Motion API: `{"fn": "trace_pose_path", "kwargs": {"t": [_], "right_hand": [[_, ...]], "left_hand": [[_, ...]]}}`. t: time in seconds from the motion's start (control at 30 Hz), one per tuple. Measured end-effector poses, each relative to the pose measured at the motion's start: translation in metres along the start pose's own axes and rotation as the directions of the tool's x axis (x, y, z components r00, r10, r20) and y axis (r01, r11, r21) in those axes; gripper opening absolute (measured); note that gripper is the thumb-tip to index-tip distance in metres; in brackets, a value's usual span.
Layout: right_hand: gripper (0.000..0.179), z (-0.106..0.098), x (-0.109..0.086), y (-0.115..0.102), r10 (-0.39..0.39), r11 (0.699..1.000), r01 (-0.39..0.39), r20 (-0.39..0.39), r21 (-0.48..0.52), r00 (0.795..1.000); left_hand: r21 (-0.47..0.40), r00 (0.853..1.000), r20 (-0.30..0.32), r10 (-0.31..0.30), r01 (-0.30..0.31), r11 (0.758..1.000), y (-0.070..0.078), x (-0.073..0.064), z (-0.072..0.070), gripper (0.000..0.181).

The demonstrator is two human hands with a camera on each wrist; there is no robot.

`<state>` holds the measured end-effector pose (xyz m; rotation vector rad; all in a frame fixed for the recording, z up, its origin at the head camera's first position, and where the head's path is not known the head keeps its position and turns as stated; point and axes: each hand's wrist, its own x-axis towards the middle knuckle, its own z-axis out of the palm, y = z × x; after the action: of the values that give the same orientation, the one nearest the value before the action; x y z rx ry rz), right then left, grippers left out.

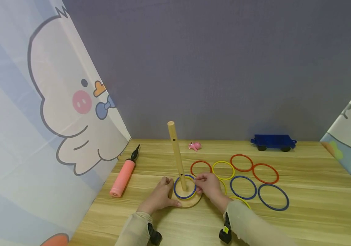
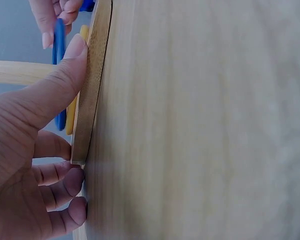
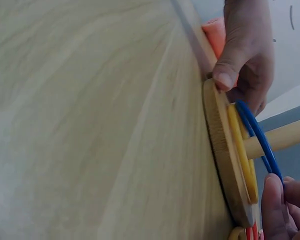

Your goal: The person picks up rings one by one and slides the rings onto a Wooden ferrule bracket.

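A round wooden base with an upright wooden post stands on the table. My left hand holds the base at its left side, the thumb over the front rim and the other fingers along the edge. My right hand pinches the right side of a blue ring between thumb and fingers. This ring encircles the post, tilted a little above a yellow ring that lies flat on the base around the post.
Right of the base lie several loose rings, among them a red ring, a yellow ring and a blue ring. A pink hand pump lies left, a small pink figure and a blue toy wagon near the back wall.
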<state>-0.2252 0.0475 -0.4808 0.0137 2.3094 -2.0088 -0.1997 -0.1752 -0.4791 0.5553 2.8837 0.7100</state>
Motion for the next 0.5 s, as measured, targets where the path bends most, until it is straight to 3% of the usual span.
{"fn": "trace_pose_path", "kwargs": {"t": [0.23, 0.5], "right_hand": [[0.009, -0.002, -0.002, 0.005, -0.028, 0.998, 0.027, -0.022, -0.054, 0.999], [0.006, -0.014, -0.008, -0.001, -0.007, 0.999, 0.006, -0.044, -0.033, 0.999]], "left_hand": [[-0.011, 1.000, 0.000, 0.007, -0.007, 1.000, -0.001, 0.001, 0.003, 0.114], [-0.029, 1.000, 0.000, 0.013, -0.013, 0.999, -0.004, 0.001, 0.002, 0.114]]}}
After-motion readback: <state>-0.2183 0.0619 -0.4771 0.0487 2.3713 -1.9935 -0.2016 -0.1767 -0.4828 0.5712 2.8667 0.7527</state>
